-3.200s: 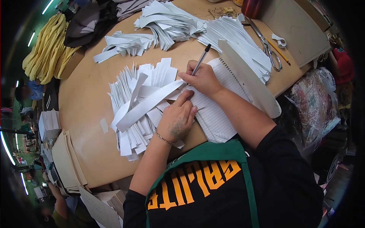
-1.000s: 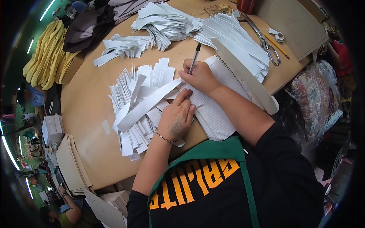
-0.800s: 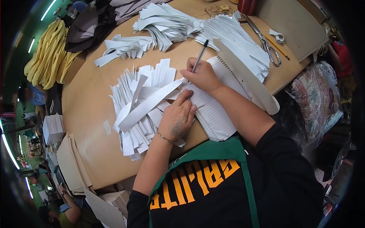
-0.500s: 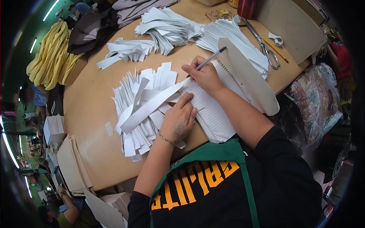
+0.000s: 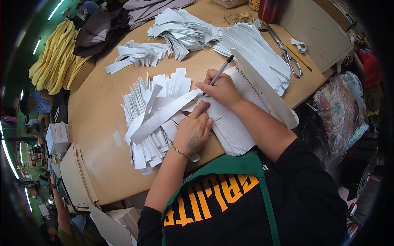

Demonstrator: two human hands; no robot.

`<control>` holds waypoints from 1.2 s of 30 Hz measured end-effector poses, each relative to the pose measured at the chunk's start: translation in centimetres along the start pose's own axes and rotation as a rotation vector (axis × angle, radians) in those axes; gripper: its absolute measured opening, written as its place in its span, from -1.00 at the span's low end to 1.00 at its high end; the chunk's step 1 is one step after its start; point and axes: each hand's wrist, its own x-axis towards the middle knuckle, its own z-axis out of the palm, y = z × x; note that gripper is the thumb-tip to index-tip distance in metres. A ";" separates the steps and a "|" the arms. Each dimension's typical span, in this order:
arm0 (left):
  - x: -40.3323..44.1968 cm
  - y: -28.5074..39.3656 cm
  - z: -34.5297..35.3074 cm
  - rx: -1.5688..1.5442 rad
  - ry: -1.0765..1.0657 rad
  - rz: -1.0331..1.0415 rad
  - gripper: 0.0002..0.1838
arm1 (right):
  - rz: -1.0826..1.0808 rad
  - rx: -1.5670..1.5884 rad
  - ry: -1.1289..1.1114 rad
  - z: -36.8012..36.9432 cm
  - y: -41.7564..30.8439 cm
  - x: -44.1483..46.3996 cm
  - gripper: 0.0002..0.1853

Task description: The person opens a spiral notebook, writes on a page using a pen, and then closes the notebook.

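Observation:
My right hand (image 5: 221, 89) is closed around a pen (image 5: 221, 69), its point low over the upper left of a spiral-bound notebook (image 5: 236, 123) with lined pages. My left hand (image 5: 195, 127) rests with its fingers laid on the notebook's left edge, beside the pen point. A long white strip (image 5: 158, 119) runs up to the page near both hands, across a loose stack of white strips (image 5: 139, 102) left of the notebook. The notebook's stiff cover (image 5: 266, 92) stands raised along the right side. What lies beneath my left fingers is partly hidden.
More white strip bundles (image 5: 180, 30) lie at the back, with another pile (image 5: 254, 51) behind the notebook. Scissors (image 5: 287, 53) and a yellow pencil (image 5: 298, 57) lie at the right. Yellow cloth (image 5: 53, 57) hangs at far left. A person's arm (image 5: 61, 207) shows lower left.
The pen has tipped more upright, and my right hand has shifted slightly down. The raised cover looks narrower and more upright. My left hand stays put. At lower left the other person's arm has moved up.

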 end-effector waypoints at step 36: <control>-0.5 -0.4 -0.4 -0.018 0.019 -0.020 -0.77 | 0.067 0.310 0.031 -0.4 -0.6 0.4 -0.77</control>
